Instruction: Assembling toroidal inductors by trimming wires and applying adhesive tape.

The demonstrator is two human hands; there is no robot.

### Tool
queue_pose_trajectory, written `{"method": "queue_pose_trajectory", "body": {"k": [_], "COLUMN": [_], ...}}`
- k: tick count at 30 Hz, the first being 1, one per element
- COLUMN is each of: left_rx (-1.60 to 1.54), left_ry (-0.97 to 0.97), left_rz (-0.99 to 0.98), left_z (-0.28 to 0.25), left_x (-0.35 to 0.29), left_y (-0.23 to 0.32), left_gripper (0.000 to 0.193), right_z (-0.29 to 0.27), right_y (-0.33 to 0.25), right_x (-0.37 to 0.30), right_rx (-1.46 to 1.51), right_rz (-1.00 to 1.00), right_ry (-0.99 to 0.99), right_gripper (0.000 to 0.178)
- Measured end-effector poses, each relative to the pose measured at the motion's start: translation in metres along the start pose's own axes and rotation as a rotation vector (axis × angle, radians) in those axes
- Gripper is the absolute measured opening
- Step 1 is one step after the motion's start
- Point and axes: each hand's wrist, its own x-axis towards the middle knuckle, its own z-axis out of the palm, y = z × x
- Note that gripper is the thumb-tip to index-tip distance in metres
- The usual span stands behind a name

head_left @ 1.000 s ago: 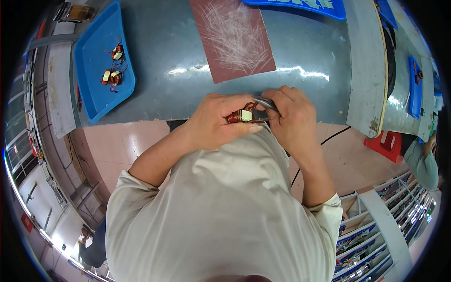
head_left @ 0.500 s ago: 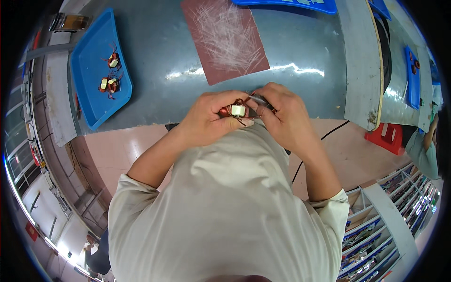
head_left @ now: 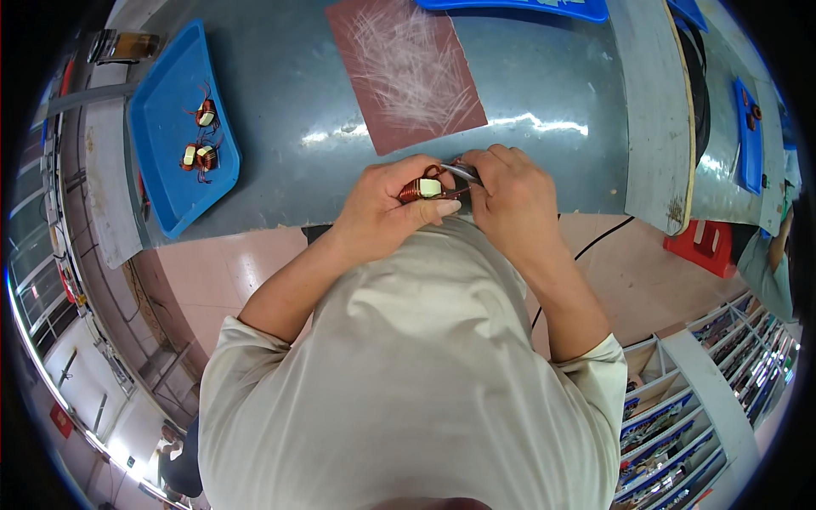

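Note:
My left hand (head_left: 374, 208) is closed round a copper-wound coil (head_left: 412, 190) that has a cream-coloured block on its face. Thumb and fingers pinch it from both sides, and its wire ends stick out to the right. In my right hand (head_left: 520, 200) is a pair of pliers (head_left: 460, 172), its grey metal jaws pointing left at the wire above the cream block. The handles are mostly hidden by my fingers. Whether the jaws grip the wire is too small to tell. Both hands are close together at the table's near edge.
On the left stands a blue tray (head_left: 180, 204) with several similar coils (head_left: 206, 113) in it. A scratched reddish-brown sheet (head_left: 408, 76) lies beyond my hands on the grey metal table (head_left: 280, 102). Another blue tray (head_left: 518, 7) is at the far edge. A red stool (head_left: 704, 246) stands at right.
My right hand has turned so that the pliers' jaws now show, reaching left to the coil's wire. The coil has tilted slightly in my left hand.

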Motion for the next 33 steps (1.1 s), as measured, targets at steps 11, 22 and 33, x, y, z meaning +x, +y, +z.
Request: {"method": "queue_pose_trajectory", "body": {"k": [11, 22, 33], "left_rx": [-0.073, 0.001, -0.213], "left_ry": [0.07, 0.101, 0.167], "left_rz": [0.029, -0.002, -0.007], "left_z": [0.007, 0.004, 0.009], "left_x": [0.008, 0.003, -0.002], "left_y": [-0.005, 0.006, 0.004], "left_gripper": [0.024, 0.024, 0.021], "right_z": [0.001, -0.012, 0.007], "right_y": [0.007, 0.0, -0.003], "right_x": [0.003, -0.012, -0.002], "right_rx": [-0.08, -0.249, -0.295], "right_rz": [-0.011, 0.045, 0.069], "right_ry": [0.013, 0.14, 0.147], "right_gripper": [0.023, 0.043, 0.045]}}
